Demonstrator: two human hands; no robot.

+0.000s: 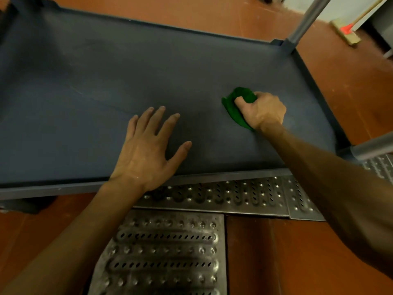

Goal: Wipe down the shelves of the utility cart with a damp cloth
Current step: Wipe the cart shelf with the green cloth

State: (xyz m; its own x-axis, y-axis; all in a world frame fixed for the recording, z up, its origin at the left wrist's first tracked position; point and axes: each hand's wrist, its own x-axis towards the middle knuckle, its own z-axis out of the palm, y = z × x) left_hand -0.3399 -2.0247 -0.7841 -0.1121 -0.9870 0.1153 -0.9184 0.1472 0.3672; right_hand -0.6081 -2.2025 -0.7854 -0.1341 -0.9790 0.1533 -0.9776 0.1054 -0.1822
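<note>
The right hand (262,110) grips a bunched green cloth (237,107) against the dark blue cart shelf (106,71), toward its right end; the cloth's long axis runs near-to-far. The left hand (146,150) lies flat, fingers spread, near the shelf's front rim.

Wide bare room on shelf (106,71) toward the far edge and the left side. Near middle taken by left hand (146,150), flat, fingers spread. Right part taken by right hand (263,109) gripping cloth (230,111); open gap of bare shelf between the two hands. Low rim (311,81) raised all around the shelf. Upright post (297,28) at the far right corner, second post (374,146) at the near right corner, with open passage between them over the right rim. Open entry also over the near edge, above grate (170,252) on the floor.
</note>
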